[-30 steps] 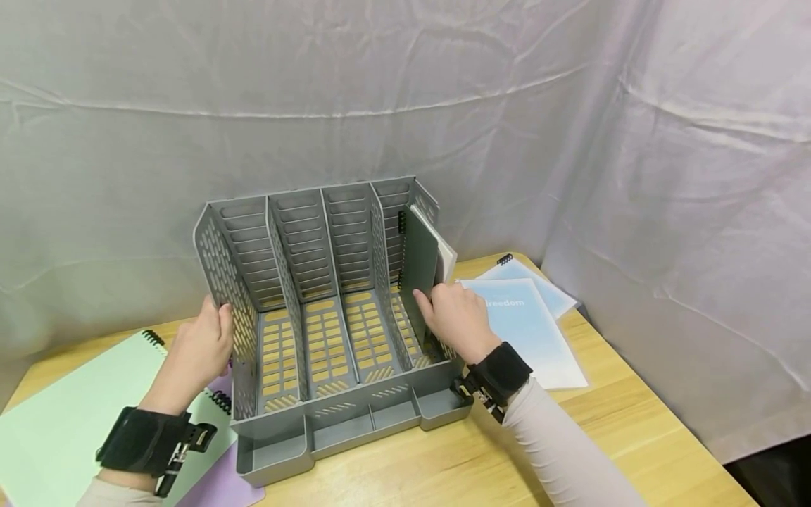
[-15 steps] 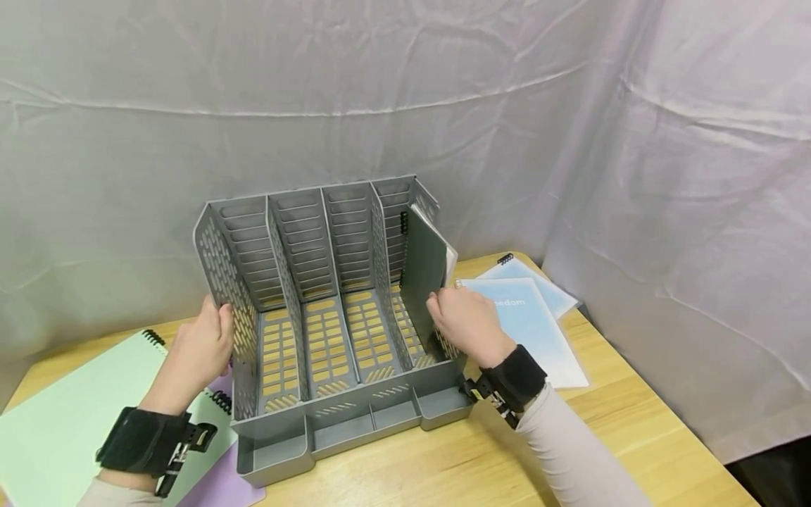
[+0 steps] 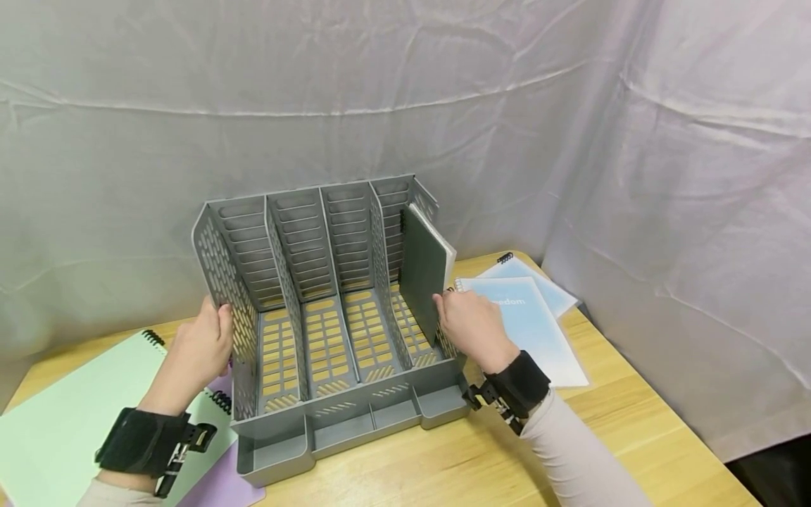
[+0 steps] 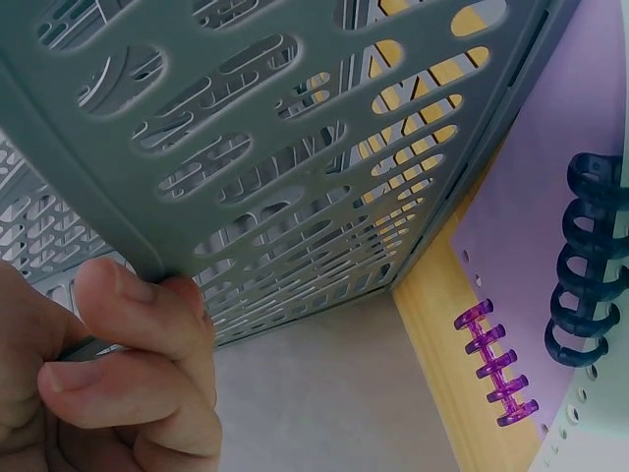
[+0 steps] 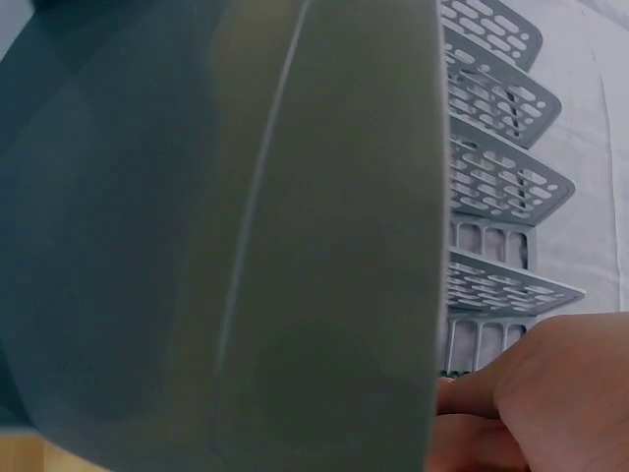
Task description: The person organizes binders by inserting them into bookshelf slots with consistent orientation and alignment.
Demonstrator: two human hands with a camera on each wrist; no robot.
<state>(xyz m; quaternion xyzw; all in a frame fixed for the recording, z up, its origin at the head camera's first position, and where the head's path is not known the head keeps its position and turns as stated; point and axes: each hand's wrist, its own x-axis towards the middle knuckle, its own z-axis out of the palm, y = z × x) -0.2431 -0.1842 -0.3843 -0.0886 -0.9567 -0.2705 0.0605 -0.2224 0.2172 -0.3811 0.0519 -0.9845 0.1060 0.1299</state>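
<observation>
A grey desk file organizer (image 3: 294, 310) with upright perforated dividers stands on the table. My left hand (image 3: 201, 338) grips the front edge of its left side wall, fingers curled round it in the left wrist view. A dark green spiral notebook (image 3: 421, 271) stands on edge in the rightmost slot, its coil toward the back. My right hand (image 3: 475, 325) holds the notebook's front edge beside the right wall, thumb at the cover's edge; the other fingers are hidden. In the right wrist view, a plain grey panel (image 5: 334, 226) covers much of that hand.
Light green spiral notebooks (image 3: 70, 415) and a purple one (image 3: 224, 479) lie at the left. Two blue-and-white notebooks (image 3: 538, 334) overlap at the right. Small trays (image 3: 342, 433) line the organizer's front, near the wooden table's (image 3: 380, 479) front part. Grey cloth (image 3: 317, 84) hangs behind.
My right hand has shifted right and slightly down, its thumb sliding from the green cover to its front edge. The notebook's cover and pages have come together. The left hand has stayed still.
</observation>
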